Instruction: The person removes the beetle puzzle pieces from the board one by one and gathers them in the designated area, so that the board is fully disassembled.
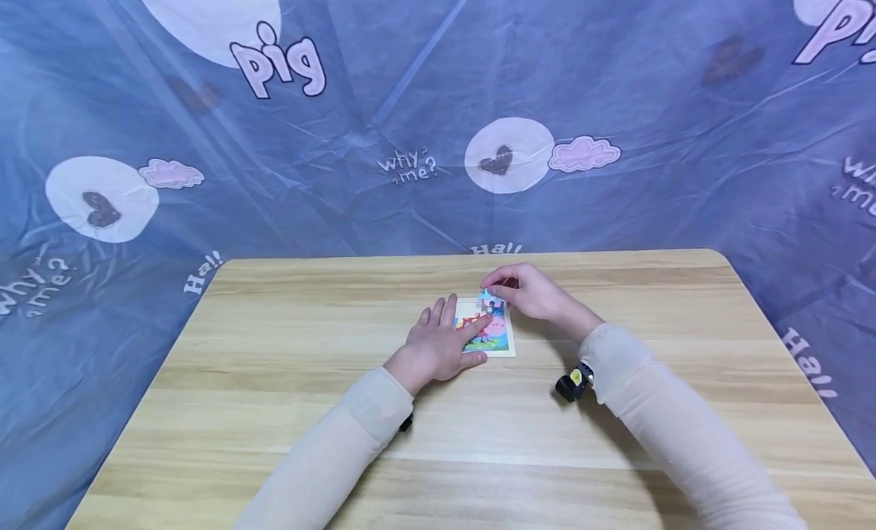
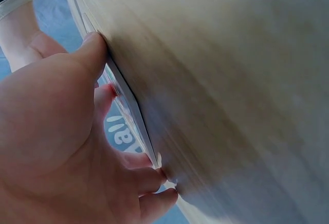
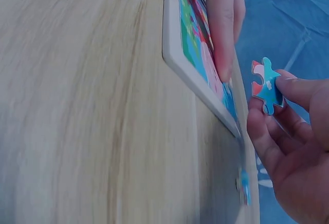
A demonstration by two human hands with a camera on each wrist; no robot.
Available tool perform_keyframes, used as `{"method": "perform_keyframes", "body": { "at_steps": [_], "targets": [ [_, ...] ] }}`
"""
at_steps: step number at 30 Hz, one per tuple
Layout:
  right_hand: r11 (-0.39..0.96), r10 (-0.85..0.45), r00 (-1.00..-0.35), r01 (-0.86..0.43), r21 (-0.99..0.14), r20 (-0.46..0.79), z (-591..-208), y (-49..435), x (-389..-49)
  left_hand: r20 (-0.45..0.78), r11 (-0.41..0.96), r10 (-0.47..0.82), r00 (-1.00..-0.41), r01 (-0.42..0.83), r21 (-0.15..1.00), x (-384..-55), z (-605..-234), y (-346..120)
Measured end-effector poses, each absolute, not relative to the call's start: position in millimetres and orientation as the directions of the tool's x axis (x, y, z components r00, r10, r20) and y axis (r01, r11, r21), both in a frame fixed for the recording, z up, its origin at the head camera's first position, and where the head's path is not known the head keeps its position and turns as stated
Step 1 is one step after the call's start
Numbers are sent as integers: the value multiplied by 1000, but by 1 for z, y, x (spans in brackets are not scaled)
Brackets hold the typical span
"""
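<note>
A small jigsaw puzzle in a white-rimmed tray (image 1: 503, 354) lies on the table, with a bright cartoon picture on it. My left hand (image 1: 436, 346) rests across its left side, fingers spread and fairly straight, the index finger on the picture. In the left wrist view, the thumb (image 2: 91, 54) touches the tray's edge. Over the far right corner, my right hand (image 1: 537, 293) pinches a blue puzzle piece (image 3: 271, 88) with red and white parts between thumb and fingers. The piece is held above the tray, tilted. The left hand hides part of the picture.
Another puzzle piece (image 3: 244, 187) lies on the table beyond the tray, blurred in the right wrist view. The wooden table (image 1: 287, 347) ends at a blue printed cloth (image 1: 383, 195) behind it. A black wrist device (image 1: 573, 382) hangs from the right sleeve.
</note>
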State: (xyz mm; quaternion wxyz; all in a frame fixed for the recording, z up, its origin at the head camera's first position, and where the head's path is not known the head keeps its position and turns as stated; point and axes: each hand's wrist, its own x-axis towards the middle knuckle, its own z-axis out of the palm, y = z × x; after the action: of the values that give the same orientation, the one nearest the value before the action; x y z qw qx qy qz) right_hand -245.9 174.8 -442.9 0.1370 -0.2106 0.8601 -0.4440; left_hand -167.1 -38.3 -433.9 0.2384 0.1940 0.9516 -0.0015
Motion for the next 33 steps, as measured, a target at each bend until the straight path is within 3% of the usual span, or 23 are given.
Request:
{"method": "perform_keyframes", "body": {
  "at_steps": [10, 33],
  "targets": [
    [469, -454, -889, -193, -862, -48, -438, 198, -242, -442, 922, 378, -813, 375, 98, -167, -433, -39],
    [562, -356, -932, -155, -812, -68, -428, 239, -232, -409, 915, 399, -821, 389, 110, -170, -434, -40]
  ]
}}
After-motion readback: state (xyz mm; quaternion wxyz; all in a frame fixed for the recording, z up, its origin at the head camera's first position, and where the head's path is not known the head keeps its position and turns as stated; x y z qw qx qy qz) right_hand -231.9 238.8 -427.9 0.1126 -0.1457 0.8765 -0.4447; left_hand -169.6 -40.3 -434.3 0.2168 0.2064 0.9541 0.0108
